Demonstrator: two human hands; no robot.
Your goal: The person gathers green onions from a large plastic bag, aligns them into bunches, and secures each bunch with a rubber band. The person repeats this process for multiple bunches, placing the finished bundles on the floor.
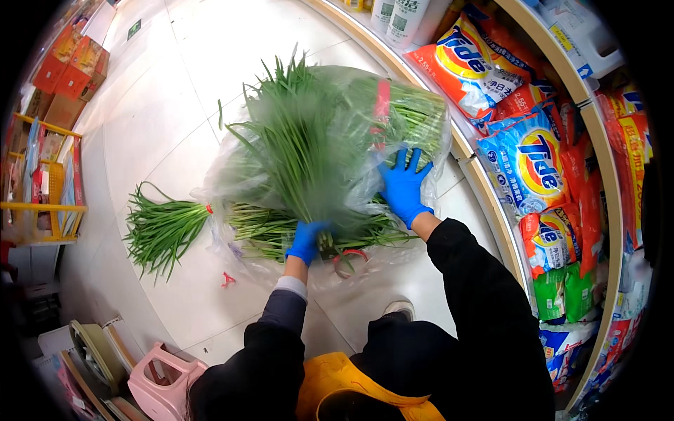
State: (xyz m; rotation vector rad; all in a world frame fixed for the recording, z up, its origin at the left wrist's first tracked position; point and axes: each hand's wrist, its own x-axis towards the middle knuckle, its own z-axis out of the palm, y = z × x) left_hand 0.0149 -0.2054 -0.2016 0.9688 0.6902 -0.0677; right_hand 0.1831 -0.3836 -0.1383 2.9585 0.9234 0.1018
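Observation:
My left hand (307,242), in a blue glove, grips the stem ends of a large bunch of long green leaves, seemingly garlic chives (289,142), which fans out away from me. My right hand (407,185), also gloved in blue, lies with fingers spread on a clear plastic bag (363,168). More bundled greens (416,113) with a red band show through the plastic at the upper right. Other stems (263,223) lie in the bag's near part, beside a roll of tape (350,263). A smaller bunch (166,226), tied in red, rests on the floor at left.
Shelves with Tide detergent bags (539,163) curve along the right. A pink plastic stool (163,381) stands at the lower left. Red cartons (73,63) and a yellow rack (42,205) are at the far left. A red scrap (228,280) lies on the tiled floor.

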